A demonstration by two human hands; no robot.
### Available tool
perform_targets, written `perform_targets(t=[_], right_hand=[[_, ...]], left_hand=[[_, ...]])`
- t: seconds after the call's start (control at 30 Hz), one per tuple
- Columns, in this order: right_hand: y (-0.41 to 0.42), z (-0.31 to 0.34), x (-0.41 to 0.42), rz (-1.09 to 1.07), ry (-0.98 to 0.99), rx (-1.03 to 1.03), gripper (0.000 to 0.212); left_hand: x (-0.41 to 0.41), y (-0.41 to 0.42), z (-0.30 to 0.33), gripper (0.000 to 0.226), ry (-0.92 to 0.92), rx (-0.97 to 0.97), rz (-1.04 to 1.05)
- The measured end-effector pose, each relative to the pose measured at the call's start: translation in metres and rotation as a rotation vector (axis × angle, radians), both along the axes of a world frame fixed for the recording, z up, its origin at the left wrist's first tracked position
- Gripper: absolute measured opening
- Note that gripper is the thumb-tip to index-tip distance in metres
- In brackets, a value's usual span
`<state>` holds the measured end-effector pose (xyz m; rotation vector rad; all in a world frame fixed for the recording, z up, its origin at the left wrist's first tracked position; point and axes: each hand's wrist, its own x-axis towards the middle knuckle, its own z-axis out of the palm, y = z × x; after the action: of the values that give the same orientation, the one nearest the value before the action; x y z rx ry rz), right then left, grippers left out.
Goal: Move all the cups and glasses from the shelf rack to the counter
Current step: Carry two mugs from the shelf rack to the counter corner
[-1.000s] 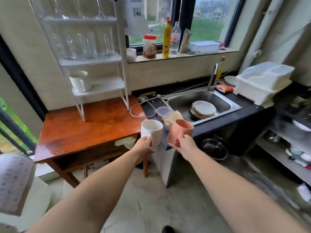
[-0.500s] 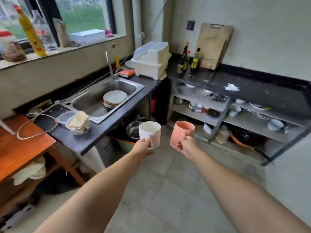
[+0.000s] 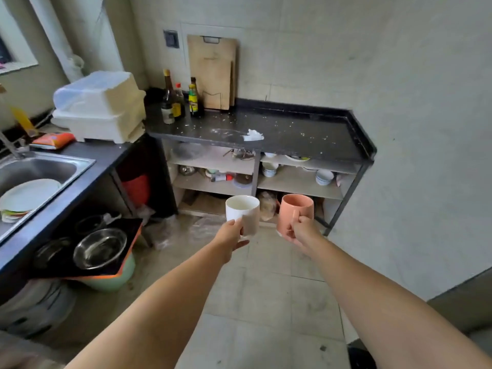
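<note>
white mug (image 3: 242,212) and pink mug (image 3: 295,214) are hanging upright in the air side by side over the floor, in front of the black counter (image 3: 292,129). left hand (image 3: 231,235) is gripping the white one, right hand (image 3: 302,231) is curling round the pink one's handle. sink (image 3: 48,166) is sitting at left.

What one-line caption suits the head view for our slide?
Left hand holds a white mug, right hand a pink mug, facing the black counter.
</note>
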<state>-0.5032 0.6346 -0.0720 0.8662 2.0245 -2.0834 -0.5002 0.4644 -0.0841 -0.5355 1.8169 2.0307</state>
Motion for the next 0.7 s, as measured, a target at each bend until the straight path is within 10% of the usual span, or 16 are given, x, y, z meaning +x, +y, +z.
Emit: perform_targets(t=[0.7], right_hand=[[0.222,0.011,-0.291,-0.265,-0.031,-0.042,0.043]], left_hand=[[-0.346,0.231,0.009,0.034,-0.027,-0.086,-0.266]])
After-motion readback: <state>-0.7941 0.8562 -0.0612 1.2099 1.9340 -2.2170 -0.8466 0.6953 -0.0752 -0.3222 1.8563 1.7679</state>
